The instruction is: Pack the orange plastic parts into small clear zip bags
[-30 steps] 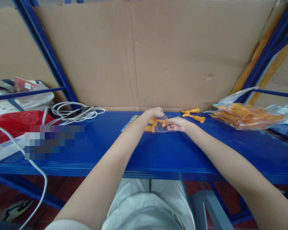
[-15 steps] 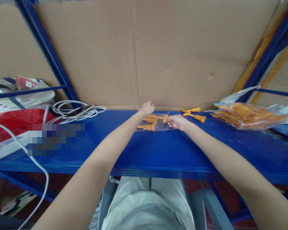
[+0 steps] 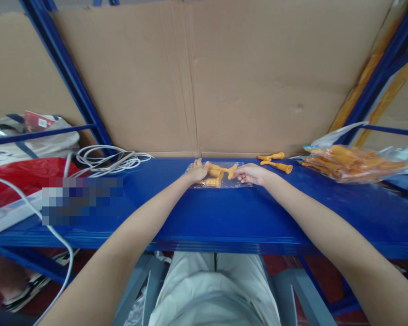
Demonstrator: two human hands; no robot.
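Observation:
A clear plastic bag (image 3: pixel 229 182) with several orange plastic pieces (image 3: pixel 213 182) lies on the blue table near its back edge. My left hand (image 3: pixel 197 172) rests on the bag's left end, beside the orange pieces; its fingers are bunched and what they pinch is partly hidden. My right hand (image 3: pixel 250 174) is at the right side of the bag, its thumb and finger closed on the end of an orange piece (image 3: pixel 231 171). Two more loose orange pieces (image 3: pixel 280 167) lie to the right, behind my right hand.
A full bag of orange pieces (image 3: pixel 353 164) sits at the right of the blue table (image 3: pixel 224 217). Coiled white cable (image 3: pixel 117 163), a red bag (image 3: pixel 30 174) and a fabric bag (image 3: pixel 54 140) are at the left. Cardboard (image 3: pixel 241 81) stands behind.
My left hand has come down and to the left, from above the bag's back edge onto its left end. The orange piece at my right hand has shifted slightly.

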